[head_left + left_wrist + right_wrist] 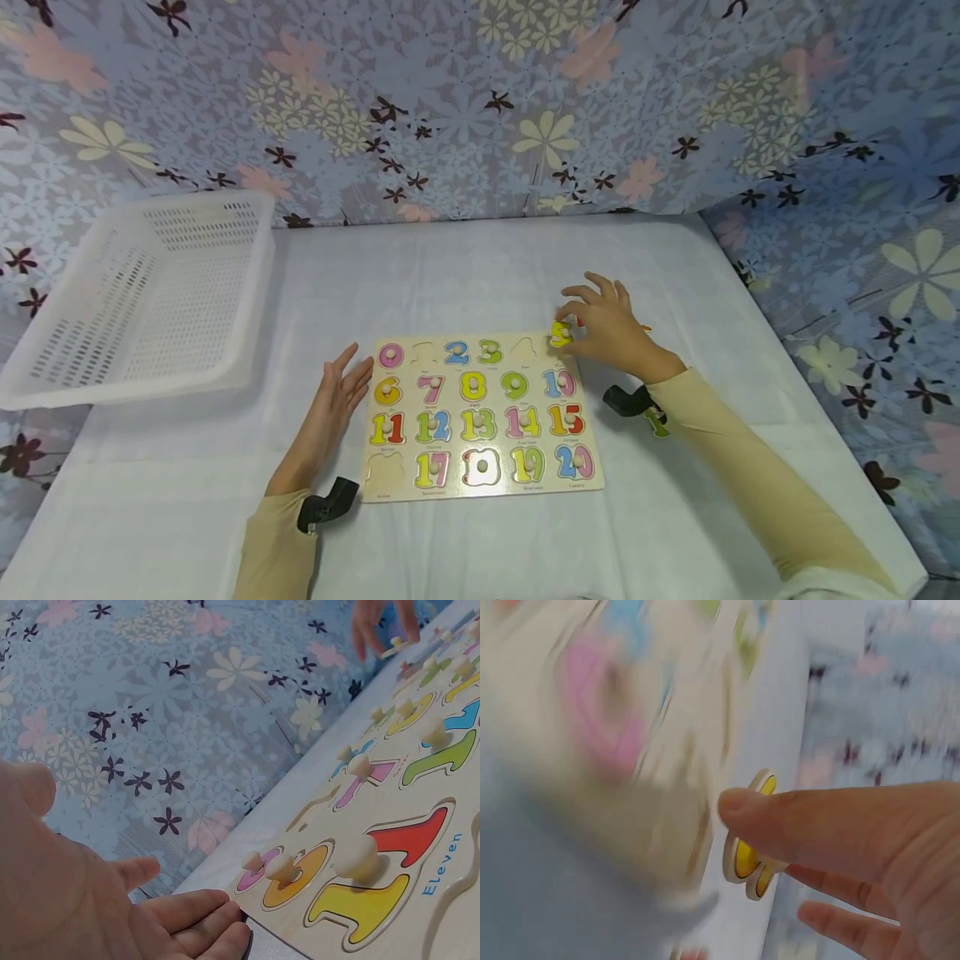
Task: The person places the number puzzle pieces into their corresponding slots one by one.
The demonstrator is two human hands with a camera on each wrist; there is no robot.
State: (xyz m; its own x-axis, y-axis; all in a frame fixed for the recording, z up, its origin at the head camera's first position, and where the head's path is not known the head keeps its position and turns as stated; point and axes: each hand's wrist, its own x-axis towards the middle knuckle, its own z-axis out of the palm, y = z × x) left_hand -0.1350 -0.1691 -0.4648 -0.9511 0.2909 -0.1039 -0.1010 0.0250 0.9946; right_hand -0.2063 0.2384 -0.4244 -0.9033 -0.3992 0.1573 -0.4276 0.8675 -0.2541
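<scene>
A wooden number puzzle board [450,492] lies on the table, most of its recesses filled with coloured, knobbed number pieces. Above its far right corner, my right hand [611,329] pinches a yellow number piece [560,335] between thumb and fingers. In the right wrist view the yellow piece [746,859] stands on edge beside the board, partly covered by the thumb. My left hand [341,396] is at the board's left edge with fingers extended, and in the left wrist view its fingertips [217,900] meet the corner near the pink zero [259,877]. Bare recesses show at One, Four and Sixteen.
A white perforated plastic basket [247,333] stands at the table's left. A green piece [658,425] lies partly under the right wrist, and bits of red and orange show around the right hand. Floral cloth [465,108] hangs behind the white-covered table.
</scene>
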